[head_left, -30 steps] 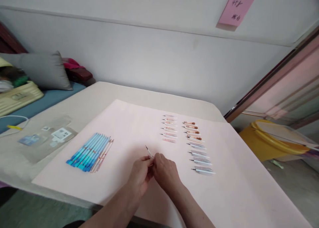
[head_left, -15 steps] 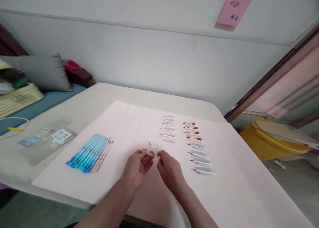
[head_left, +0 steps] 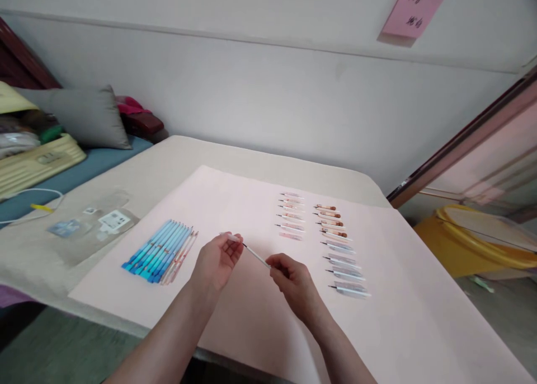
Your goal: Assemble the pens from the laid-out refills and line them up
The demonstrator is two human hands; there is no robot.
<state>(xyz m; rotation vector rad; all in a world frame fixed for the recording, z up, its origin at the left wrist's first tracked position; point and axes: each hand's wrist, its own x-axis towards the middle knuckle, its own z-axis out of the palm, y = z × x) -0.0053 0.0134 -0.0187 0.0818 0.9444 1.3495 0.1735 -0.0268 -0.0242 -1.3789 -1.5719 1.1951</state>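
My left hand point(head_left: 216, 261) pinches a short, pale pen barrel point(head_left: 230, 237) between thumb and fingers. In my right hand point(head_left: 291, 280) is a thin white pen refill point(head_left: 257, 255), held by its rear end. The refill's dark tip points left and meets the barrel's end, or nearly so; I cannot tell whether it is inside. Right of my hands, pale barrels with refills beside them point(head_left: 290, 216) form one column. A second column holds brown-topped barrels point(head_left: 333, 223) and greyish clear barrels point(head_left: 346, 274), also with refills. To the left lie several blue pens point(head_left: 157, 252) and a few pinkish pens point(head_left: 180, 258).
A pink sheet point(head_left: 247, 193) covers much of the table point(head_left: 268, 157). Clear plastic packaging point(head_left: 96, 221) lies at its left. Beyond are a grey cushion point(head_left: 92, 115) and a cream basket point(head_left: 42, 157). A yellow bin point(head_left: 465, 244) stands right, and a wall point(head_left: 260, 93) closes the back.
My hands have moved apart, the left one leftward. The refill, formerly crossing near the barrel with its tip up, now lines up with the barrel's end. The view has shifted slightly.
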